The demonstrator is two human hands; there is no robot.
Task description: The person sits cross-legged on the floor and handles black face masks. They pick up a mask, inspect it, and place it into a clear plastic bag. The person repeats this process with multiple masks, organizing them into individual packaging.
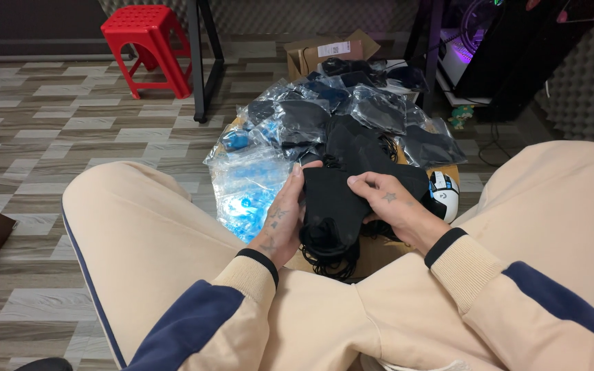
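Head view: left hand (280, 223) and right hand (390, 206) fingers clasp black masks (331, 206), fingertips partly hidden behind.

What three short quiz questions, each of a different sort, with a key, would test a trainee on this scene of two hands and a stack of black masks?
1. True or false: both hands hold the stack of black masks.
2. Multiple choice: the red plastic stool stands at the A) upper left, B) lower right, C) centre of the view.
3. Short answer: what lies on the floor just beyond the hands?

Key
1. True: the left hand and the right hand each have a grip on a side of the stack.
2. A.
3. A pile of clear plastic bags with dark items inside, in front of a cardboard box.
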